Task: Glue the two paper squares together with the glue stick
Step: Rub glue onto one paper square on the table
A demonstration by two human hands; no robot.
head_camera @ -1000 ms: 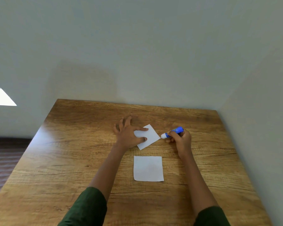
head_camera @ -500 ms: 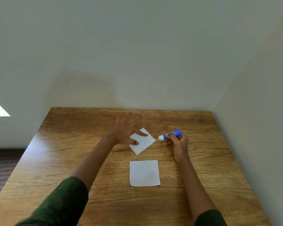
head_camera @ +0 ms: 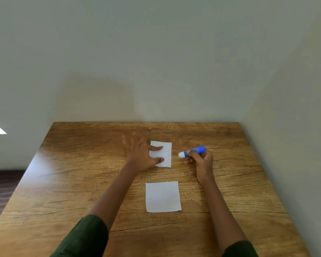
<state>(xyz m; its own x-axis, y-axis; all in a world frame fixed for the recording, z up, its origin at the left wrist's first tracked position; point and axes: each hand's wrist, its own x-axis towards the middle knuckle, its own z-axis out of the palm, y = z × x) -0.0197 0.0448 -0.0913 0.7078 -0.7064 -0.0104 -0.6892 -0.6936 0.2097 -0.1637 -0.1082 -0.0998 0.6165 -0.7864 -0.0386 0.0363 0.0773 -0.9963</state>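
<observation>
Two white paper squares lie flat on the wooden table. The far square is pressed down by my left hand, whose spread fingers and thumb rest on its left part. The near square lies free, closer to me, untouched. My right hand grips a blue glue stick; its white end points left, toward the far square, a short gap from that square's right edge.
The table stands in a corner, with a wall along its far edge and another wall close on the right. The floor shows beyond the table's left edge.
The far square has turned from a diamond angle to square with the table under my left hand. My right hand with the glue stick has stayed beside it.
</observation>
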